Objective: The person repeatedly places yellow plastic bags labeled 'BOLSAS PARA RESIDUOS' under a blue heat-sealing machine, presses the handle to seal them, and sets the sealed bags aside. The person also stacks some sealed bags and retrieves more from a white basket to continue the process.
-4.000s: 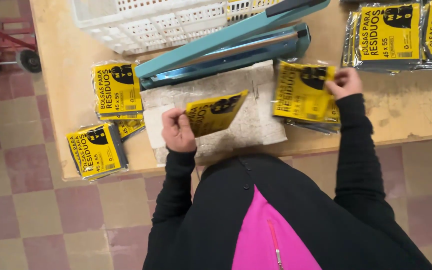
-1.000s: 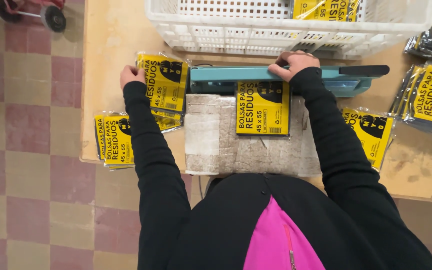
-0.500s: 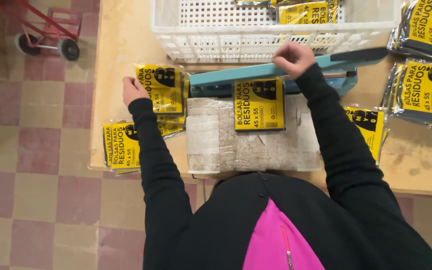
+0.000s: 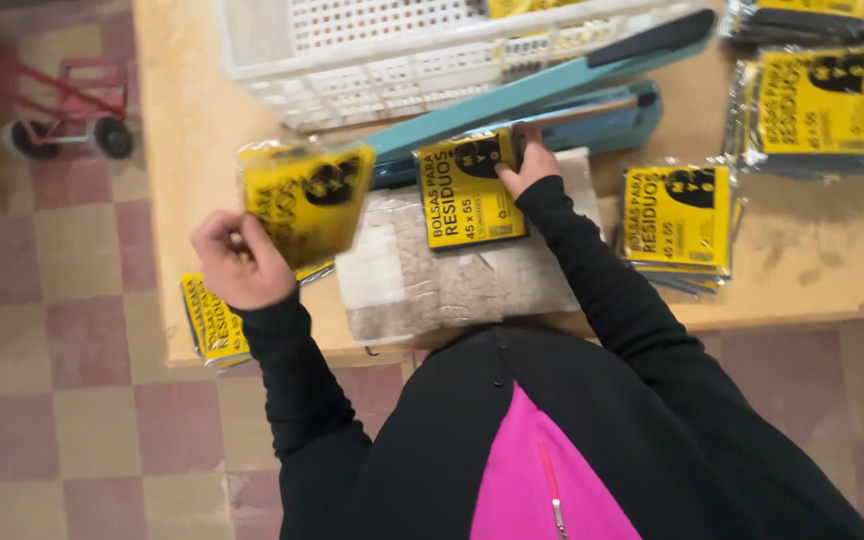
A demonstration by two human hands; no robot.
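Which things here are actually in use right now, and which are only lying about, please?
In use:
left hand lifting a yellow plastic-wrapped packet
right hand on a second yellow packet
teal bar sealer, arm raised
worn grey pad

Lying about:
white plastic crate
yellow packet stacks
red wheeled trolley

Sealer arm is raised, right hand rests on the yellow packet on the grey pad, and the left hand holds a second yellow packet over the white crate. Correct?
Not quite. The head view shows the left hand holding its yellow packet above the table's left part, in front of the white crate, not over it. The sealer arm is raised, and the right hand rests on the other packet.
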